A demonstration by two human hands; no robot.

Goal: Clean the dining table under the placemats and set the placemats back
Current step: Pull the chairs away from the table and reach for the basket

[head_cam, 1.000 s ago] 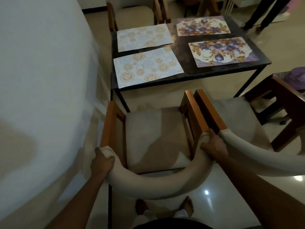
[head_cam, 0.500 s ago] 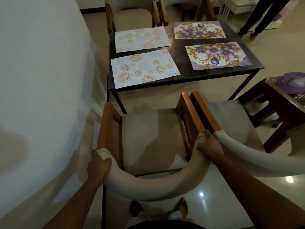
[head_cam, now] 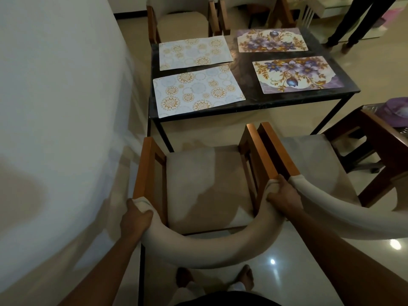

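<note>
Left grip (head_cam: pixel 135 219) and right grip (head_cam: pixel 284 195) each clenched round the padded backrest (head_cam: pixel 209 255) of a chair (head_cam: pixel 205 188), which stood between the person and the dark surface (head_cam: pixel 247 62), 4 placemats (head_cam: pixel 196 91) lay flat there, second chair (head_cam: pixel 309 155) just beside at right, wall (head_cam: pixel 55 107) close at left.

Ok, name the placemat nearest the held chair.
The near gold-medallion placemat, at the front-left corner of the table; the far gold placemat lies behind it, the purple floral placemats to its right.
</note>
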